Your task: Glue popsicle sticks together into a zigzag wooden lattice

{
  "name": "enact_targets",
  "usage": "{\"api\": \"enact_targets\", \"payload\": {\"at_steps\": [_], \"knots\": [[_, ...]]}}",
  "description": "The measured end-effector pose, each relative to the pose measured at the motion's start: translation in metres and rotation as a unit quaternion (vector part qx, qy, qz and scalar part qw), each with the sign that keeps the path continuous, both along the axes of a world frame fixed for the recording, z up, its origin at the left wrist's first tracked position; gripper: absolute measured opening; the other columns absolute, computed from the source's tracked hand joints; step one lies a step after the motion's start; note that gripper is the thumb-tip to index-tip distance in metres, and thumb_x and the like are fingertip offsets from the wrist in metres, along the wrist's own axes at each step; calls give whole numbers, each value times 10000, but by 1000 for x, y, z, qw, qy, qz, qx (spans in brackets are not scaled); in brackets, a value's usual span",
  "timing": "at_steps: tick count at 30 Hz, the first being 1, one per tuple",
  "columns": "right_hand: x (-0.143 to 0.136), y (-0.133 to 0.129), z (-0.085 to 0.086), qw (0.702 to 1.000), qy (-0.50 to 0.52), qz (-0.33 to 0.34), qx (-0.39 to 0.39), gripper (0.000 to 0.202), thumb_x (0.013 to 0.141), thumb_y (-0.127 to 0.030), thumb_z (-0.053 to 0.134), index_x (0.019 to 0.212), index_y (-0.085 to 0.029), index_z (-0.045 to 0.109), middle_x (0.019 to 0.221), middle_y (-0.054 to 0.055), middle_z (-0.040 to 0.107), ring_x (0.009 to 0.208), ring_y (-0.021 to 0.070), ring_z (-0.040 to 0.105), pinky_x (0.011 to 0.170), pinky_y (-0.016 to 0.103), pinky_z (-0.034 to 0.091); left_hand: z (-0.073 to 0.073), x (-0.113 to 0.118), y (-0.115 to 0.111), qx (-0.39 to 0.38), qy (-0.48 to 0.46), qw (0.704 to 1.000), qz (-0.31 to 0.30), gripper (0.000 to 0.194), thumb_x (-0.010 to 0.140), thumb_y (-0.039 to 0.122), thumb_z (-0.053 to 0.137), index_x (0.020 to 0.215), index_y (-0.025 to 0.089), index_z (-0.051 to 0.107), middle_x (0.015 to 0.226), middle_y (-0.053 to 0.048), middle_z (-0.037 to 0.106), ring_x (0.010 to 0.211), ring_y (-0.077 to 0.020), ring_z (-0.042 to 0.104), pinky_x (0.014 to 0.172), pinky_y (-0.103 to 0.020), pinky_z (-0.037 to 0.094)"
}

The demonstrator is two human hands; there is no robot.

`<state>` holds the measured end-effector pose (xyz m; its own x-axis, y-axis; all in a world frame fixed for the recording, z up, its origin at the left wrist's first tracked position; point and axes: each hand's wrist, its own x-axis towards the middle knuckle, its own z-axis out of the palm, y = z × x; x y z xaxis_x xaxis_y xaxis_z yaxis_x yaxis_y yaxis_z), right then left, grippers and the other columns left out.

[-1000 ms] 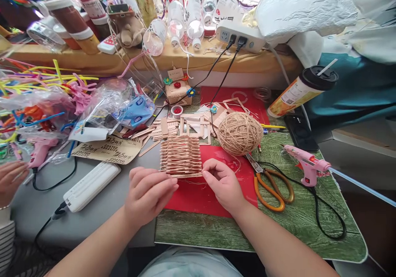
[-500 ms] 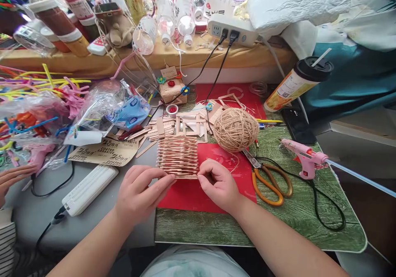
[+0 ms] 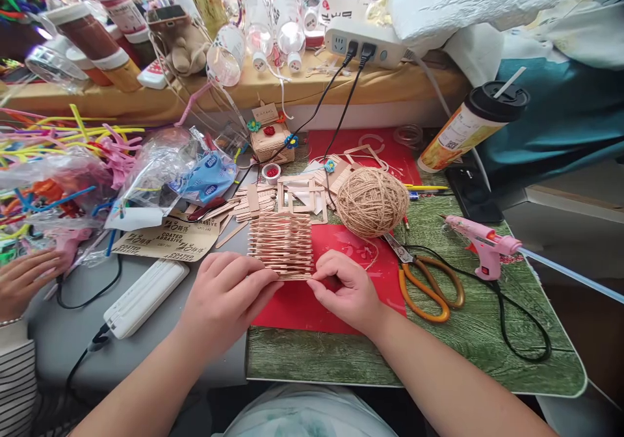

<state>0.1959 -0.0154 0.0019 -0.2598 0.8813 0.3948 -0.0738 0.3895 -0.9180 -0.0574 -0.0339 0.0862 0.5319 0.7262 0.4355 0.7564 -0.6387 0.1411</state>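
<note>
A box-like stack of craft sticks (image 3: pixel 280 245) stands on a red sheet (image 3: pixel 336 307). Along its near edge, my left hand (image 3: pixel 231 291) pinches the left part of a craft stick with thumb and fingers. My right hand (image 3: pixel 346 287) grips the same edge at the right corner, its thumb and index finger closed there. My fingers hide the ends of that stick, so whether it is fixed to the stack I cannot tell. A ball of twine (image 3: pixel 373 201) lies just behind my right hand, and orange-handled scissors (image 3: pixel 424 281) lie to its right.
A pink glue gun (image 3: pixel 482 245) and a lidded drink cup (image 3: pixel 472 125) are on the right. Loose craft sticks (image 3: pixel 253 201), sandpaper (image 3: pixel 170 235) and a white power strip (image 3: pixel 146 297) lie left. Another person's hand (image 3: pixel 32 281) is at the far left. Behind is a small decorated box (image 3: pixel 270 143).
My right thumb and fingers have shifted slightly left along the stack's near edge. At the far left, the other person's hand has come further into view, toward a pink glue gun.
</note>
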Motion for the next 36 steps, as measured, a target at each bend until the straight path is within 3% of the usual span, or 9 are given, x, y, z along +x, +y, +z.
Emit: {"api": "enact_targets", "payload": {"at_steps": [9, 17, 23, 28, 33, 36], "knots": [[3, 2, 3, 998, -17, 32, -48, 72, 983, -206, 771, 939, -238, 723, 874, 29, 679, 790, 174, 637, 679, 309, 511, 12, 6, -6, 19, 44, 999, 12, 206, 983, 203, 806, 1166, 228, 715, 1022, -30, 799, 915, -217, 645, 871, -406, 443], [2, 2, 4, 997, -17, 58, -54, 93, 972, -187, 784, 921, -232, 721, 886, 33, 707, 810, 174, 656, 726, 314, 534, 20, 10, -1, -5, 54, 998, 6, 100, 1025, 191, 750, 1100, 242, 707, 1002, -2, 797, 897, -198, 654, 855, -396, 419], [1, 1, 5, 996, -18, 67, -50, 84, 986, -191, 773, 935, -230, 720, 888, 32, 702, 810, 170, 649, 707, 300, 519, 20, -4, 1, -24, 40, 999, 18, 169, 979, 247, 814, 1089, 225, 688, 997, -36, 740, 854, -194, 633, 834, -372, 473], [1, 0, 6, 996, -25, 75, -41, 85, 1001, -204, 760, 931, -230, 717, 866, 27, 672, 752, 159, 612, 643, 286, 484, 19, -24, 7, -91, -8, 995, 31, 230, 977, 292, 817, 1154, 237, 680, 1066, -43, 726, 908, -180, 680, 855, -320, 549], [1, -1, 4, 996, -30, 73, -46, 88, 1010, -230, 752, 930, -233, 716, 874, 41, 681, 766, 174, 619, 635, 301, 488, 12, -33, 8, -179, -93, 978, 54, 127, 1010, 278, 763, 1121, 246, 709, 1077, -42, 755, 919, -140, 708, 577, -174, 497], [1, -1, 2, 994, -26, 75, -74, 106, 1013, -256, 756, 918, -234, 713, 864, 35, 662, 749, 169, 599, 620, 295, 473, 8, -36, 8, -202, -119, 971, 52, 99, 1011, 241, 754, 1109, 245, 741, 1063, -43, 767, 924, -133, 721, 559, -151, 490]]}}
